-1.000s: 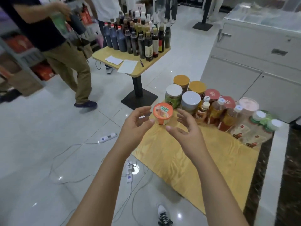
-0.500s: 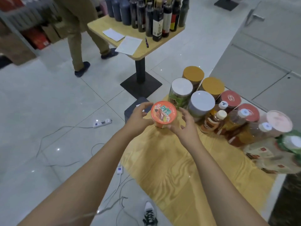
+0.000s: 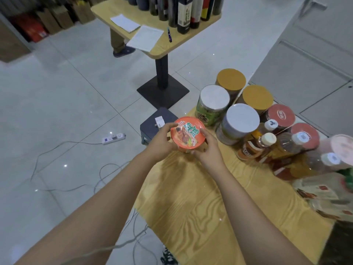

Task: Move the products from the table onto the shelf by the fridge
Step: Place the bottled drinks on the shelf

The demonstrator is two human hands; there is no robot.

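An orange instant-noodle cup (image 3: pixel 188 133) with a printed foil lid sits at the near left corner of the yellow wooden table (image 3: pixel 193 203). My left hand (image 3: pixel 162 142) grips its left side and my right hand (image 3: pixel 209 150) grips its right side. Behind it stand jars with white lids (image 3: pixel 214 98), jars with tan lids (image 3: pixel 257 97), red-lidded tubs (image 3: pixel 280 114) and several tea bottles (image 3: pixel 256 148). Blurred packets (image 3: pixel 328 196) lie at the far right.
A small dark stool (image 3: pixel 152 125) stands just left of the table. A power strip (image 3: pixel 113 138) and loose cables lie on the tiled floor. A second pedestal table (image 3: pixel 158 41) with dark bottles and papers stands behind; a person's shoe shows beside it. Grey cabinets (image 3: pixel 305 64) line the right.
Both hands closed in from open, apart positions and now hold the noodle cup on both sides. The camera tilted down and moved closer to the table.
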